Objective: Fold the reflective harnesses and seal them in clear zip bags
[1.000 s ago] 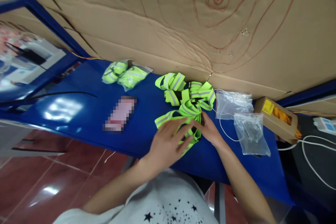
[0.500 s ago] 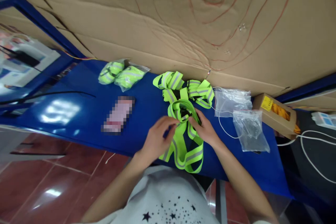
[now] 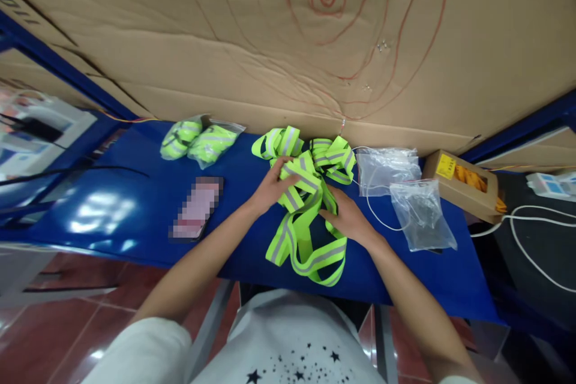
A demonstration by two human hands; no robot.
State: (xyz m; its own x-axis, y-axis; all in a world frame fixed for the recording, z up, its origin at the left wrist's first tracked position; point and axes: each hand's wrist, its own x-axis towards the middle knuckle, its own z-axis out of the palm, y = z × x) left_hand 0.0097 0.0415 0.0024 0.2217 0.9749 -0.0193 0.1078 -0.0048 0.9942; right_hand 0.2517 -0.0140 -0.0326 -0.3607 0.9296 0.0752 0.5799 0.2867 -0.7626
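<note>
A neon-yellow reflective strap harness (image 3: 304, 239) with grey bands lies tangled on the blue table (image 3: 135, 204), part of it hanging over the near edge. My left hand (image 3: 270, 185) grips a folded part of the straps near the top of the tangle. My right hand (image 3: 346, 216) rests on the straps at the right, fingers curled on a band. More loops of the same strap (image 3: 333, 155) are heaped just behind my hands.
Two bagged strap bundles (image 3: 198, 139) lie at the back left. A phone (image 3: 196, 216) lies left of my hands. Empty clear plastic bags (image 3: 407, 192), a white cable (image 3: 531, 240) and a small cardboard box (image 3: 463, 185) sit to the right. A cardboard wall (image 3: 288, 36) stands behind.
My left hand has moved away from me up to the back of the tangle, taking hold of a fold. The long loops now lie spread toward the near edge.
</note>
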